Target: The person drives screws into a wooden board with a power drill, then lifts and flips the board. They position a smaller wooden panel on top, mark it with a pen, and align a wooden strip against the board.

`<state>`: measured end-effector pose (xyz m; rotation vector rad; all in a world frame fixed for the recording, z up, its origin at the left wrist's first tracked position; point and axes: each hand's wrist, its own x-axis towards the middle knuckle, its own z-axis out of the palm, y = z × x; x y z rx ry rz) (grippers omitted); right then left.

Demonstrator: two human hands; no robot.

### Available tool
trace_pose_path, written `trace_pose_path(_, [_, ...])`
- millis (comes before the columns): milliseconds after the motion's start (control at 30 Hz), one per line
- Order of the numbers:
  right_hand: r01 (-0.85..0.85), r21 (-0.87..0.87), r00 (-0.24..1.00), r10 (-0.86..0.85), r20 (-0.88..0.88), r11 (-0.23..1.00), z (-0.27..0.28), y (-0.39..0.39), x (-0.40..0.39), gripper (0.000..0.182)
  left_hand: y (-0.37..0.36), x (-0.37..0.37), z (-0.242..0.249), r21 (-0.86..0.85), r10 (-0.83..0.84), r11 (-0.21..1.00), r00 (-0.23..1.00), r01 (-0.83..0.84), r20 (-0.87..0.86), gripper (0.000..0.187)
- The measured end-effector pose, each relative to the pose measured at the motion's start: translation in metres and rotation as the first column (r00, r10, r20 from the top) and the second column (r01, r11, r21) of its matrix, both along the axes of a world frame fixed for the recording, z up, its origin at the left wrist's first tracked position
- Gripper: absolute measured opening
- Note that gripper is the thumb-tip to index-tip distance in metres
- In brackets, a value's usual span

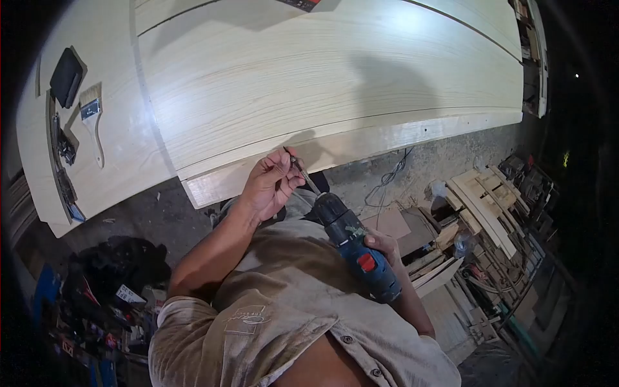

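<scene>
My right hand [382, 244] is wrapped round a blue and black cordless drill [358, 247], which points up and to the left. A thin bit [311, 183] extends from its chuck. The fingers of my left hand [276, 185] pinch a small dark piece [291, 155] at the bit's tip; it is too small to make out. Both hands are in front of my body, beside the near edge of a pale wooden panel [258, 97]. My left fingertips are close to that edge.
A paintbrush [91, 111], a dark block [66, 77] and a long dark tool [61, 161] lie on the left board. Wood scraps [483, 200] are heaped on the floor at right, near a black cable [387, 180]. A dark bag [116, 271] sits at lower left.
</scene>
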<state>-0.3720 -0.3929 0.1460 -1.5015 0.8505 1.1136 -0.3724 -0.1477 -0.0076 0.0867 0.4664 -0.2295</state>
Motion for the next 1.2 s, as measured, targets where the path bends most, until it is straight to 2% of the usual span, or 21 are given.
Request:
trace_pose_path(33, [-0.080, -0.002, 0.995, 0.080, 0.065, 0.997, -0.003, -0.006, 0.005, 0.061, -0.002, 0.003, 0.002, -0.034, 0.007, 0.999, 1.000, -0.008, -0.029, 0.020])
trace_pose_path(67, [-0.351, 0.039, 0.910, 0.331, 0.250, 0.935, 0.001, -0.013, 0.014, 0.062, -0.005, 0.007, 0.004, -0.067, 0.012, 0.998, 0.998, -0.016, -0.054, 0.021])
trace_pose_path(133, [-0.597, 0.036, 0.734, 0.528, 0.426, 0.801, 0.005, -0.010, 0.031, 0.064, -0.009, 0.013, 0.005, -0.057, 0.016, 0.998, 0.998, -0.020, -0.061, 0.023])
trace_pose_path(167, [-0.263, 0.168, 0.962, 0.246, 0.117, 0.950, 0.005, -0.007, 0.037, 0.067, -0.010, 0.015, 0.006, -0.044, 0.020, 0.999, 0.998, -0.023, -0.057, 0.025])
trace_pose_path(200, [0.123, 0.170, 0.971, -0.083, -0.226, 0.978, 0.005, -0.005, 0.041, 0.070, -0.010, 0.018, 0.007, -0.039, 0.022, 0.999, 0.998, -0.024, -0.065, 0.025])
trace_pose_path(300, [0.352, 0.184, 0.921, -0.305, -0.242, 0.918, 0.012, -0.002, 0.039, 0.076, -0.006, 0.017, 0.014, 0.042, -0.094, 0.995, 0.995, 0.095, -0.030, 0.030])
trace_pose_path(333, [0.389, 0.216, 0.904, -0.326, -0.275, 0.896, 0.010, -0.018, 0.034, 0.077, -0.004, 0.014, 0.017, 0.383, -0.194, 0.901, 0.979, 0.203, -0.062, 0.036])
trace_pose_path(367, [0.425, 0.244, 0.886, -0.345, -0.310, 0.872, 0.009, -0.034, 0.028, 0.079, -0.003, 0.011, 0.020, 0.672, -0.274, 0.683, 0.954, 0.285, -0.125, 0.042])
trace_pose_path(400, [0.490, 0.311, 0.856, -0.383, -0.346, 0.814, 0.009, -0.043, 0.028, 0.081, 0.003, 0.003, 0.019, 0.946, -0.338, 0.220, 0.928, 0.238, -0.155, 0.054])
trace_pose_path(433, [0.525, 0.362, 0.842, -0.406, -0.355, 0.771, 0.012, -0.046, 0.026, 0.082, 0.007, -0.002, 0.021, 0.946, -0.339, 0.216, 0.927, 0.242, -0.160, 0.054])
trace_pose_path(467, [0.557, 0.411, 0.826, -0.427, -0.369, 0.722, 0.016, -0.047, 0.025, 0.084, 0.011, -0.005, 0.025, 0.959, -0.364, -0.209, 0.895, 0.193, -0.260, 0.061])
trace_pose_path(500, [0.559, 0.412, 0.825, -0.428, -0.370, 0.720, 0.021, -0.042, 0.027, 0.084, 0.015, -0.006, 0.028, 0.799, -0.345, -0.594, 0.867, 0.095, -0.359, 0.068])
trace_pose_path(567, [0.515, 0.364, 0.857, -0.469, -0.212, 0.776, 0.024, -0.042, 0.025, 0.082, 0.011, -0.019, 0.013, 0.814, -0.363, -0.553, 0.828, 0.177, -0.428, 0.077])
trace_pose_path(633, [0.424, 0.340, 0.901, -0.428, -0.067, 0.840, 0.021, -0.048, 0.021, 0.077, 0.008, -0.025, 0.000, 0.697, -0.349, -0.716, 0.851, 0.028, -0.392, 0.081])
trace_pose_path(733, [0.257, 0.279, 0.949, -0.296, 0.110, 0.925, 0.022, -0.050, 0.020, 0.067, 0.007, -0.030, -0.010, 0.714, -0.365, -0.700, 0.860, -0.002, -0.356, 0.081])
trace_pose_path(833, [0.423, 0.418, 0.899, -0.430, -0.081, 0.804, 0.023, -0.055, 0.017, 0.056, 0.007, -0.031, -0.012, 0.718, -0.360, -0.696, 0.871, -0.013, -0.334, 0.080])
trace_pose_path(867, [0.128, 0.379, 0.953, -0.219, 0.208, 0.917, 0.016, -0.070, 0.007, 0.050, 0.006, -0.031, -0.012, 0.717, -0.361, -0.697, 0.871, -0.013, -0.335, 0.080])
trace_pose_path(933, [-0.162, 0.251, 0.885, 0.028, 0.466, 0.954, 0.017, -0.058, 0.009, 0.048, 0.006, -0.030, -0.010, 0.726, -0.348, -0.688, 0.876, 0.005, -0.335, 0.078])
trace_pose_path(1033, [0.156, -0.069, 0.943, -0.128, 0.306, 0.985, 0.026, -0.022, 0.025, 0.061, 0.012, -0.029, -0.007, 0.717, -0.369, -0.697, 0.868, -0.021, -0.333, 0.075])
trace_pose_path(1133, [0.325, 0.026, 0.944, -0.326, 0.046, 0.945, 0.026, -0.019, 0.031, 0.055, 0.022, -0.025, -0.005, 0.782, -0.409, -0.623, 0.861, -0.022, -0.302, 0.073])
trace_pose_path(1200, [0.268, -0.129, 0.951, -0.240, 0.194, 0.955, 0.026, -0.012, 0.030, 0.053, 0.023, -0.024, -0.003, 0.768, -0.403, -0.640, 0.864, -0.030, -0.302, 0.072])
